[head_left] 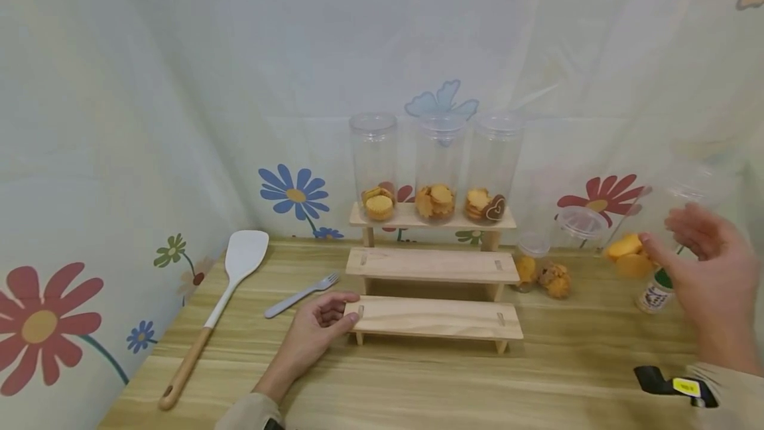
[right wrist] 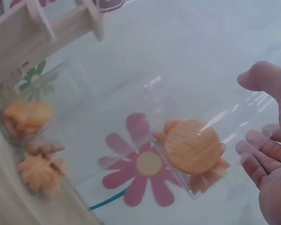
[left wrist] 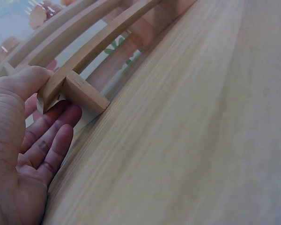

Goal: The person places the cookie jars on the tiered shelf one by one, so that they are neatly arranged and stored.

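Gripping the left end of the lowest shelf (head_left: 432,317) with the left hand (head_left: 319,324), and clasping a tilted clear jar (right wrist: 203,140) of cookies in the right hand (head_left: 713,277), up above the table (head_left: 394,390), well apart from the wooden rack (head_left: 432,265)! Running wide along the front, with broad tabletop there, then tightening at the rack's right end: past two standing jars (head_left: 526,271) (head_left: 555,281), near a green-capped bottle (head_left: 653,296) below the right hand. Up top, lining the highest shelf, three lidded jars (head_left: 440,171). Lying leftward, a fork (head_left: 301,295) near the left fingers, then a white spatula (head_left: 223,300) along the table's edge. In the left wrist view, revealing fingertips under the board, beside its leg; in the right, a round cookie against the jar wall.
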The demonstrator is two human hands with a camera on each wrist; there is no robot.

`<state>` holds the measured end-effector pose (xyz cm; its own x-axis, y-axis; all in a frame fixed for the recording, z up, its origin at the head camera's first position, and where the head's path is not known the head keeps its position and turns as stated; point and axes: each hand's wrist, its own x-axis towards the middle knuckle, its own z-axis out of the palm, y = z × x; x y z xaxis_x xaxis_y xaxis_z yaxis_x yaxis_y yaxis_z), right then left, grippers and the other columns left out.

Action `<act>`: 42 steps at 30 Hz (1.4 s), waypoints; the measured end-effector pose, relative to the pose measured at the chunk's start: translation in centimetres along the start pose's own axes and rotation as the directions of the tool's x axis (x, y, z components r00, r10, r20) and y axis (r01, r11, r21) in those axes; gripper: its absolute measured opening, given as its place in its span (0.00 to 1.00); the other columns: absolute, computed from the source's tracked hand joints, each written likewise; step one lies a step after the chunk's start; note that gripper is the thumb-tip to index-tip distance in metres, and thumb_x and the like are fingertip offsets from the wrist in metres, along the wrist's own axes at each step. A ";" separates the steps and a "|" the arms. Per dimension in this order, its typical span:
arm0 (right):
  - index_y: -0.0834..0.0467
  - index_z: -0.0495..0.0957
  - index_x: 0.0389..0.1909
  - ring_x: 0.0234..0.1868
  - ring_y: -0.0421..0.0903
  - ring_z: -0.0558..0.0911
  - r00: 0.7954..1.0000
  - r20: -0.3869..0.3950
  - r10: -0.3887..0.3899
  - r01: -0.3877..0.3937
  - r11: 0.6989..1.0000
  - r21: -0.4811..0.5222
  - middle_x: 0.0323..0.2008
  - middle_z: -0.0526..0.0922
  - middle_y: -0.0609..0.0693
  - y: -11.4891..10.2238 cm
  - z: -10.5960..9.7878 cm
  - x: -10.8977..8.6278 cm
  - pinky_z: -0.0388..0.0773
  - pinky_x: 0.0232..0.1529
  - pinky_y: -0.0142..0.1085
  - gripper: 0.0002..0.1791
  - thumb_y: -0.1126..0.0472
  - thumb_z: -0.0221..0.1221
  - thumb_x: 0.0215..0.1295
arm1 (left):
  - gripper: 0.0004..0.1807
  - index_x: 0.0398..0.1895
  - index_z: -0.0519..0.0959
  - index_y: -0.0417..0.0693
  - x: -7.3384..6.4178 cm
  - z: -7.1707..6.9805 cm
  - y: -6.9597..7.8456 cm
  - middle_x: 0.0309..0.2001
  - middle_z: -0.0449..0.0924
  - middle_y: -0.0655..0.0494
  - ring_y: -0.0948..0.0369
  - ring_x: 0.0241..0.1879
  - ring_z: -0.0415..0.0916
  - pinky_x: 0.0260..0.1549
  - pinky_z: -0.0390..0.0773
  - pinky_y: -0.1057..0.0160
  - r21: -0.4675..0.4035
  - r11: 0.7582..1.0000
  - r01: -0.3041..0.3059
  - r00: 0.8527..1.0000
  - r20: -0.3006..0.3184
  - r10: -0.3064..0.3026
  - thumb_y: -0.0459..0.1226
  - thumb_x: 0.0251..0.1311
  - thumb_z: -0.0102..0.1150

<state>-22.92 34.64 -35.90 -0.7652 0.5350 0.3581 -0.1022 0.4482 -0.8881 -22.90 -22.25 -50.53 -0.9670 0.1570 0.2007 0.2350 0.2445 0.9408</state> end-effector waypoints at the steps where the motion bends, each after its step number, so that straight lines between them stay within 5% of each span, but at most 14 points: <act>1: 0.43 0.71 0.83 0.59 0.27 0.75 1.000 0.006 -0.012 0.012 1.000 0.004 0.62 0.80 0.29 -0.4 -0.1 -0.1 0.69 0.59 0.11 0.37 0.59 0.71 0.77 | 0.17 0.61 0.89 0.53 0.0 0.0 0.0 0.47 0.89 0.47 0.57 0.46 0.85 0.49 0.85 0.65 0.003 1.000 0.000 1.000 -0.002 0.000 0.41 0.72 0.77; 6: 0.42 0.66 0.85 0.61 0.26 0.71 0.996 0.039 -0.075 0.076 0.997 -0.014 0.74 0.78 0.34 -2.0 -0.5 -1.1 0.64 0.69 0.15 0.37 0.60 0.66 0.82 | 0.17 0.61 0.89 0.53 0.0 0.0 0.1 0.47 0.89 0.48 0.57 0.47 0.85 0.49 0.85 0.65 0.007 1.000 -0.001 1.000 -0.002 0.001 0.41 0.72 0.77; 13: 0.52 0.77 0.77 0.57 0.32 0.80 0.972 0.038 -0.232 0.227 0.969 0.093 0.58 0.83 0.30 -3.9 -0.1 -1.9 0.71 0.61 0.14 0.36 0.72 0.73 0.71 | 0.17 0.61 0.89 0.53 0.0 -0.1 0.1 0.46 0.89 0.48 0.57 0.46 0.85 0.49 0.85 0.65 0.015 1.000 0.004 1.000 -0.001 -0.004 0.41 0.72 0.77; 19: 0.61 0.82 0.71 0.52 0.33 0.84 0.936 0.082 -0.343 0.331 0.934 0.131 0.57 0.87 0.36 -5.0 1.1 -2.7 0.75 0.57 0.17 0.34 0.77 0.76 0.63 | 0.17 0.61 0.89 0.53 0.1 -0.1 0.1 0.46 0.89 0.48 0.57 0.45 0.85 0.48 0.85 0.65 0.016 1.000 0.004 1.000 -0.001 -0.004 0.41 0.72 0.77; 30: 0.62 0.80 0.70 0.58 0.36 0.84 0.877 0.253 -0.408 0.360 0.908 0.216 0.60 0.86 0.42 -6.5 4.6 -4.7 0.75 0.60 0.18 0.33 0.74 0.77 0.64 | 0.18 0.62 0.89 0.53 -0.1 -0.1 0.2 0.47 0.89 0.48 0.57 0.46 0.85 0.49 0.85 0.65 0.022 1.000 0.006 1.000 -0.001 -0.006 0.42 0.72 0.77; 42: 0.67 0.80 0.65 0.60 0.42 0.84 0.778 0.386 -0.497 0.335 0.846 0.414 0.61 0.87 0.49 -9.5 10.6 -6.7 0.76 0.65 0.25 0.29 0.75 0.77 0.63 | 0.18 0.62 0.89 0.54 0.0 0.0 0.2 0.48 0.89 0.48 0.57 0.47 0.85 0.49 0.85 0.65 0.014 1.000 0.011 1.000 -0.002 -0.011 0.42 0.72 0.77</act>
<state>-23.55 19.19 -32.90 -0.7894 -0.0828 0.6082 -0.6061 0.2619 -0.7510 -22.84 -22.23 -50.39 -0.9697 0.1520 0.1911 0.2257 0.2592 0.9391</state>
